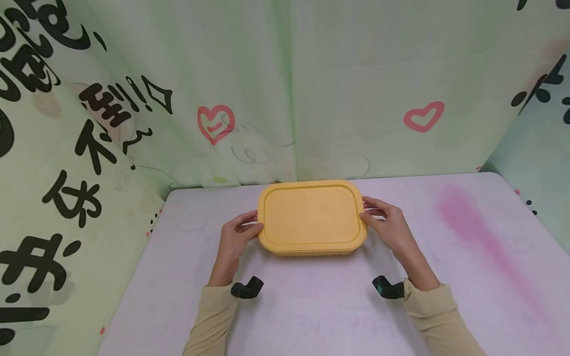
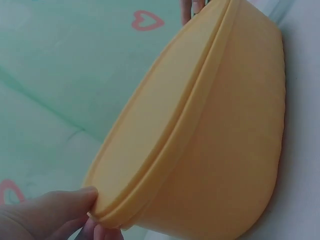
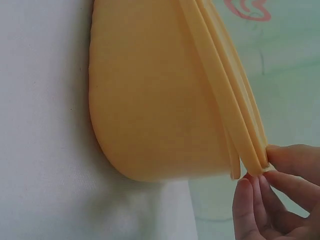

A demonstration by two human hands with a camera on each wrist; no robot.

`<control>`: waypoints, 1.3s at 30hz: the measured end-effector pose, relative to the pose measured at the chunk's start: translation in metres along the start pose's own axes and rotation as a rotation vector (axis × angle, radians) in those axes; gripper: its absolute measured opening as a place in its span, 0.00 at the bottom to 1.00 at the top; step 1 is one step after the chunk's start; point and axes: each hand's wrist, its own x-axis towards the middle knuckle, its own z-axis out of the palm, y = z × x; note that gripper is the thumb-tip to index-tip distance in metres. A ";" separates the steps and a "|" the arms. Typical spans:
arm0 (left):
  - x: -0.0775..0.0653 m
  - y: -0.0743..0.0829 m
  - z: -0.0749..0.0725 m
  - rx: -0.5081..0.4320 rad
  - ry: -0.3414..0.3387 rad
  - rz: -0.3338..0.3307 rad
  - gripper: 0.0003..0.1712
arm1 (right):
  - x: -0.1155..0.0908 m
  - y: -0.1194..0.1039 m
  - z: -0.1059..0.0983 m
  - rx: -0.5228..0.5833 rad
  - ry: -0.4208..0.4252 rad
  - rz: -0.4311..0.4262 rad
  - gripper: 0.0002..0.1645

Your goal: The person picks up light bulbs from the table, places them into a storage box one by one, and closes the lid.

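A yellow rectangular storage box (image 3: 150, 100) with rounded corners stands on the table, its flat yellow lid (image 1: 311, 215) lying over the top. At the lid's left end, my left hand (image 1: 233, 237) pinches the edge, thumb on top and fingers beneath, as the left wrist view shows. My right hand (image 1: 394, 230) pinches the opposite end of the lid between thumb and fingertips. In the right wrist view, a narrow gap shows between the lid's edge and the box rim at that end. The inside of the box is hidden.
The box stands near the back of a whitish table (image 1: 311, 306) with a pink smear on its right. Pale green curtains (image 1: 347, 74) with drawn hearts and black lettering hang behind and at both sides. Black wrist cameras (image 1: 247, 288) sit at both cuffs.
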 end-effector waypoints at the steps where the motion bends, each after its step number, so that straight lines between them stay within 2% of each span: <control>1: 0.000 0.000 0.000 0.009 0.001 -0.004 0.23 | 0.000 0.000 0.001 0.002 0.001 -0.001 0.32; 22: 0.008 -0.012 0.007 0.024 0.016 -0.073 0.20 | 0.008 0.011 0.004 -0.022 -0.025 0.000 0.31; 30: 0.007 -0.013 0.008 0.044 0.065 -0.121 0.19 | 0.009 0.015 0.005 -0.030 -0.045 0.004 0.31; 39: 0.009 -0.012 0.013 0.078 0.085 -0.100 0.18 | 0.010 0.018 0.004 -0.038 -0.048 0.002 0.32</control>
